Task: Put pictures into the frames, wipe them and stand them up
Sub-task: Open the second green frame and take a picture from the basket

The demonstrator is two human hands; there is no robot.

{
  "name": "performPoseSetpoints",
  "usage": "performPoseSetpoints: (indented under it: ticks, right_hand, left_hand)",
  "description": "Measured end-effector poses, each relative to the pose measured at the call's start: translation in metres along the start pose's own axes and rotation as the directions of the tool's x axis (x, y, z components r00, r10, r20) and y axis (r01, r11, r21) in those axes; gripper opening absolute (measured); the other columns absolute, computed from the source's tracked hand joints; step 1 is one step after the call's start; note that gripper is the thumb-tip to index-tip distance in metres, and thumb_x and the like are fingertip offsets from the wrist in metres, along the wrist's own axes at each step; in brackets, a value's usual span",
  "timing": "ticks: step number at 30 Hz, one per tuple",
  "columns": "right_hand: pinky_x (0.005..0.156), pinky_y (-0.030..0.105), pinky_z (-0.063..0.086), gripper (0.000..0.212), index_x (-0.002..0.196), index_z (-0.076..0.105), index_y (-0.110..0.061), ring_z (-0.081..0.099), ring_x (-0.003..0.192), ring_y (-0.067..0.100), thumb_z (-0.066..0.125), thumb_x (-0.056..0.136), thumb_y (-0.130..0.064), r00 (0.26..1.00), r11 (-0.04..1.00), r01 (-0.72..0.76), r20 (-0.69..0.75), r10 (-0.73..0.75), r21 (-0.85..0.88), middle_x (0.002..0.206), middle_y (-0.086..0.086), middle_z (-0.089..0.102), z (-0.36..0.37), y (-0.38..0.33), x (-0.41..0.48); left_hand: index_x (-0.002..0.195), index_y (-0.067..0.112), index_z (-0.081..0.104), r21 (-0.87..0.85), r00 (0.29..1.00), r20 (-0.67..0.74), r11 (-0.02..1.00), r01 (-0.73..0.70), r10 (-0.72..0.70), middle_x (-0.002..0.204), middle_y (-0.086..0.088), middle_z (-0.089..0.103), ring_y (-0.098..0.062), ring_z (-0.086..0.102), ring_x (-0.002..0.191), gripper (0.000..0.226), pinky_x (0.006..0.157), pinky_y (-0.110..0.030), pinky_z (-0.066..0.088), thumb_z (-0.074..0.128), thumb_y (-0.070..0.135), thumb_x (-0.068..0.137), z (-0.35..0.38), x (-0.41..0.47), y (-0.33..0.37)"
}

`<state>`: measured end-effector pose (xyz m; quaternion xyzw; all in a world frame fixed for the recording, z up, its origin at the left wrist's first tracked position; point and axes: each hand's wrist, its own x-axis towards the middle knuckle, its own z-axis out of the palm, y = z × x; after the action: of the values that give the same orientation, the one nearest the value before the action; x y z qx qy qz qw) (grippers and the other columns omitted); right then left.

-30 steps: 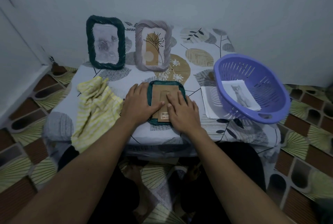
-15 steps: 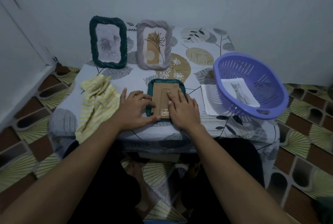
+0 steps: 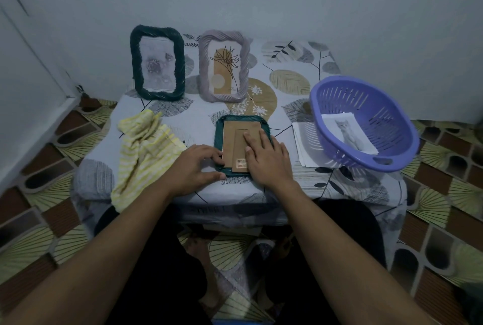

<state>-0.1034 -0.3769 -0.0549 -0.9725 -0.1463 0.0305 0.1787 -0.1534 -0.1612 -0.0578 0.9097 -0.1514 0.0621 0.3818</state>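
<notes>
**— Quick, where's the frame you're working on?**
— The dark green woven picture frame [image 3: 240, 118] lies face down near the front edge of the low table with the leaf-patterned cloth [image 3: 300, 81]. It's straight in front of me, with its brown cardboard backing [image 3: 234, 132] facing up.

**— And the right hand?**
— My right hand [image 3: 266, 160] is palm down on that backing, fingers straight and close together, pointing away from me. It presses flat on the narrow cardboard stand strip [image 3: 240, 147] and grips nothing. A barcode sticker [image 3: 241, 162] shows just left of my thumb.

**— Left one?**
— My left hand [image 3: 194, 165] comes in from the left, knuckles up and fingers bent. The fingertips are on the frame's left rim and the thumb reaches to its near left corner, so I'm pinching that corner.

**— What's around you?**
— A crumpled yellow-and-white striped cloth [image 3: 146, 152] lies just left of my left hand and droops over the front edge. At the back stand a dark green twisted-rim frame with a grey rose picture [image 3: 157, 63] and, beside it, a lilac twisted-rim frame with a plant drawing [image 3: 224, 66]. On the right, a purple slotted plastic basket [image 3: 392, 126] rests partly on white paper sheets [image 3: 304, 147], with a cat photo print [image 3: 349, 135] inside
</notes>
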Motion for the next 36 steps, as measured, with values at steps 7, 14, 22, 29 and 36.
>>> performPoseSetpoints:
  ticks: [7, 14, 22, 29, 36]
  right_hand:
    - [0.123, 0.047, 0.002, 0.05, 0.156, 0.019, -0.043, 0.01, 0.153, 0.03, 0.02, 0.106, -0.046, 1.0, 1.0, 0.002, 0.001, -0.002, 0.001, 0.168, 0.002, 0.011, 0.001, 0.0, 0.0]
    - [0.123, 0.047, 0.002, 0.049, 0.155, 0.021, -0.044, 0.011, 0.153, 0.029, 0.021, 0.106, -0.046, 1.0, 1.0, -0.002, 0.0, 0.002, 0.004, 0.167, 0.001, 0.011, 0.0, 0.0, 0.0]
    - [0.123, 0.048, 0.002, 0.049, 0.155, 0.02, -0.045, 0.011, 0.153, 0.029, 0.02, 0.105, -0.047, 1.0, 1.0, 0.001, -0.001, -0.001, 0.006, 0.168, 0.001, 0.011, 0.001, 0.001, 0.0]
    - [0.123, 0.047, 0.002, 0.049, 0.155, 0.021, -0.044, 0.01, 0.153, 0.029, 0.02, 0.106, -0.046, 1.0, 1.0, 0.001, -0.005, -0.001, 0.01, 0.167, 0.001, 0.011, 0.0, 0.0, 0.0]
    - [0.123, 0.047, 0.003, 0.049, 0.155, 0.021, -0.045, 0.01, 0.153, 0.028, 0.021, 0.105, -0.046, 1.0, 1.0, -0.005, -0.006, 0.005, 0.01, 0.167, 0.001, 0.012, 0.0, -0.001, 0.0]
  left_hand:
    - [0.097, 0.049, 0.059, 0.067, 0.997, 0.08, 0.998, 0.005, -0.01, 0.119, 0.012, 0.061, -0.014, 0.055, 0.113, 0.028, 0.103, -0.043, 0.04, 0.062, 0.063, 0.073, -0.001, 0.001, -0.005]
    - [0.091, 0.054, 0.061, 0.111, 0.991, 0.128, 0.994, 0.022, -0.036, 0.12, 0.014, 0.053, -0.016, 0.049, 0.117, 0.024, 0.104, -0.043, 0.036, 0.055, 0.068, 0.072, -0.003, 0.002, 0.001]
    - [0.086, 0.049, 0.071, 0.014, 0.963, 0.236, 0.991, 0.132, -0.131, 0.117, 0.015, 0.057, -0.006, 0.052, 0.115, 0.027, 0.106, -0.029, 0.035, 0.068, 0.068, 0.067, -0.014, 0.014, 0.006]
    - [0.127, 0.025, 0.06, 0.2, 0.954, -0.092, 0.933, 0.299, -0.286, 0.135, -0.008, 0.056, -0.03, 0.045, 0.128, 0.051, 0.108, -0.045, 0.036, 0.046, 0.044, 0.081, -0.002, 0.047, 0.014]
    - [0.158, 0.013, 0.01, 0.398, 0.874, -0.116, 0.784, 0.476, -0.472, 0.166, -0.007, 0.014, -0.03, 0.007, 0.153, 0.087, 0.122, -0.052, 0.002, 0.025, 0.07, 0.095, 0.028, 0.055, 0.017]
